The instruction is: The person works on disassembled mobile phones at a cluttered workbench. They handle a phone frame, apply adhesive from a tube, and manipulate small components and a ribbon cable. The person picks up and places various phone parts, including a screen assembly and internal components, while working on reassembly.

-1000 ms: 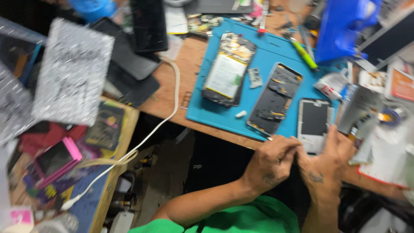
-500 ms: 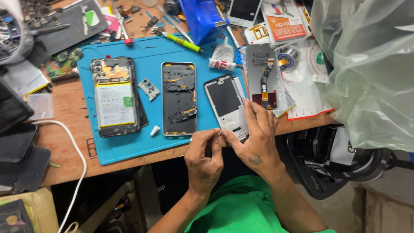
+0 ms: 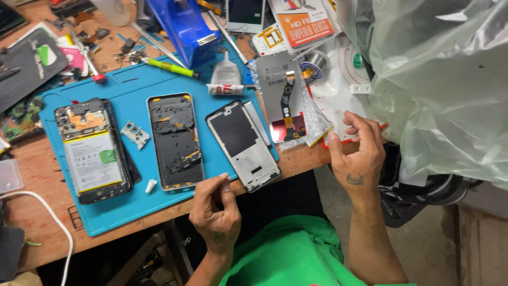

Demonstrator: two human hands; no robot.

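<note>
My left hand (image 3: 214, 207) hovers at the front edge of the blue work mat (image 3: 132, 212), thumb and forefinger pinched together; nothing shows between them. It is just below a silver phone frame (image 3: 244, 147) and a dark opened phone body (image 3: 175, 141). My right hand (image 3: 360, 151) is raised off the bench edge with its fingers loosely curled and apart, holding nothing. It is beside a replacement display in bubble wrap (image 3: 288, 100). An opened phone with its battery showing (image 3: 92, 154) lies at the mat's left.
A glue tube (image 3: 225, 85), a green screwdriver (image 3: 169, 67) and a blue tape dispenser (image 3: 185, 26) sit at the back. A large clear plastic bag (image 3: 439, 85) fills the right. A white cable (image 3: 53, 212) runs along the bench's left front. Small loose parts (image 3: 136, 133) lie on the mat.
The view has swung to the right along the bench. My hands, together before, have come apart: the right moved toward the wrapped display, the left stayed at the mat's edge.
</note>
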